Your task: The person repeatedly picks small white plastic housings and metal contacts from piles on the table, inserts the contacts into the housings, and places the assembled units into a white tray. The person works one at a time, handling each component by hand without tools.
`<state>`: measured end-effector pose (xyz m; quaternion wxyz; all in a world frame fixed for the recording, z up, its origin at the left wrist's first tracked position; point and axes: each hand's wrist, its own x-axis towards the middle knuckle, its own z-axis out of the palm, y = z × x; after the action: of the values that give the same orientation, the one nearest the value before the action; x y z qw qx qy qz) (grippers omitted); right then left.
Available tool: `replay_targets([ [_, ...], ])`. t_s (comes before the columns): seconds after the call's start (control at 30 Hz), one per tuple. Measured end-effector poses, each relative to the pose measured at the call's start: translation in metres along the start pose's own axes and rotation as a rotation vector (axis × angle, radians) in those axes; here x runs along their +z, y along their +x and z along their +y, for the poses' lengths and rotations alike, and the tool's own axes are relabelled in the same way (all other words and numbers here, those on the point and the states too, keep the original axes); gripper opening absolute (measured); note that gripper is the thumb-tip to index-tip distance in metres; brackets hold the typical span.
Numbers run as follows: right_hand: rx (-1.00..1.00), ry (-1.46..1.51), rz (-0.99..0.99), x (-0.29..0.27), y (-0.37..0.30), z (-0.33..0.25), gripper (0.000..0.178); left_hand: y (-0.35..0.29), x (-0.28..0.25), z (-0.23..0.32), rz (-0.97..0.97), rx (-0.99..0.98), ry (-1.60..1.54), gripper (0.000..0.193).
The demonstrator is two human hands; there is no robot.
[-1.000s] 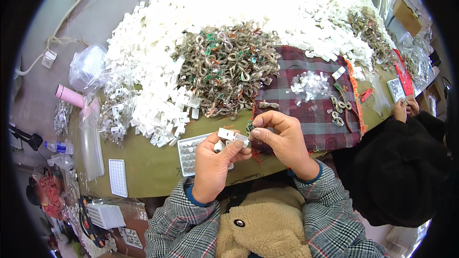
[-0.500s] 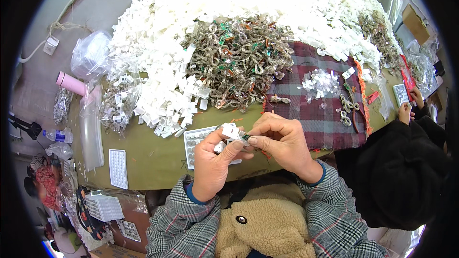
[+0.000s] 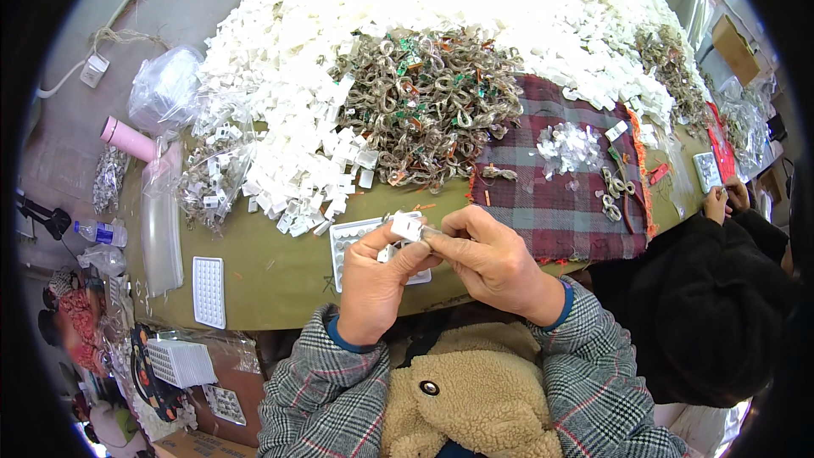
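Note:
My left hand (image 3: 373,293) is closed around a small white plastic casing (image 3: 407,226), held up between thumb and forefinger. A second white casing (image 3: 387,253) shows lower down among the same fingers. My right hand (image 3: 496,265) pinches at the casing's right end; its fingertips hide whatever they hold. Just behind both hands, partly covered by them, lies a white tray (image 3: 342,256) with rows of round grey pieces. Beyond is a heap of coiled thin wire bundles (image 3: 424,110) with small green and orange parts.
White casings (image 3: 297,153) form a large pile across the table. At right lies a plaid cloth (image 3: 551,212) with clear plastic bits (image 3: 568,148). Another white tray (image 3: 209,293), plastic bags (image 3: 165,89) and a pink roll (image 3: 127,139) are left. A person's hands (image 3: 727,198) work at far right.
My right fingertips have closed in against the casing's end, and the small green part they pinched is now hidden. The casing has tilted slightly in my left hand.

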<state>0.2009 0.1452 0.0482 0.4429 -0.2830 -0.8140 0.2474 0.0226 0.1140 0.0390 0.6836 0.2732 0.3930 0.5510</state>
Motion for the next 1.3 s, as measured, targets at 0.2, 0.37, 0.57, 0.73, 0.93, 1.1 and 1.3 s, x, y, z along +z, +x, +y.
replay_targets([
  [0.2,0.159,0.165,0.105,-0.003,-0.004,-0.006,0.030,-0.007,0.008,0.003,0.026,0.246,0.248,0.018],
  [0.37,0.276,0.195,0.087,-0.003,-0.006,-0.010,0.019,-0.007,0.011,0.003,-0.012,0.266,0.181,0.015],
  [0.57,0.223,0.101,0.113,0.002,-0.006,-0.004,0.018,-0.006,0.013,-0.003,-0.009,0.310,0.218,0.016],
  [0.73,0.232,0.072,0.135,0.003,-0.006,-0.001,0.018,-0.003,0.011,-0.007,-0.047,0.377,0.233,0.020],
  [0.93,0.322,0.264,0.181,0.006,-0.007,-0.002,0.016,-0.003,0.010,-0.005,-0.031,0.141,-0.109,0.024],
  [1.1,0.185,0.112,0.219,0.007,-0.005,0.001,0.017,-0.003,0.010,-0.005,-0.018,0.194,-0.011,0.020],
  [1.3,0.177,0.042,0.215,0.005,-0.005,0.001,0.016,-0.005,0.010,-0.007,-0.015,0.276,0.135,0.017],
])
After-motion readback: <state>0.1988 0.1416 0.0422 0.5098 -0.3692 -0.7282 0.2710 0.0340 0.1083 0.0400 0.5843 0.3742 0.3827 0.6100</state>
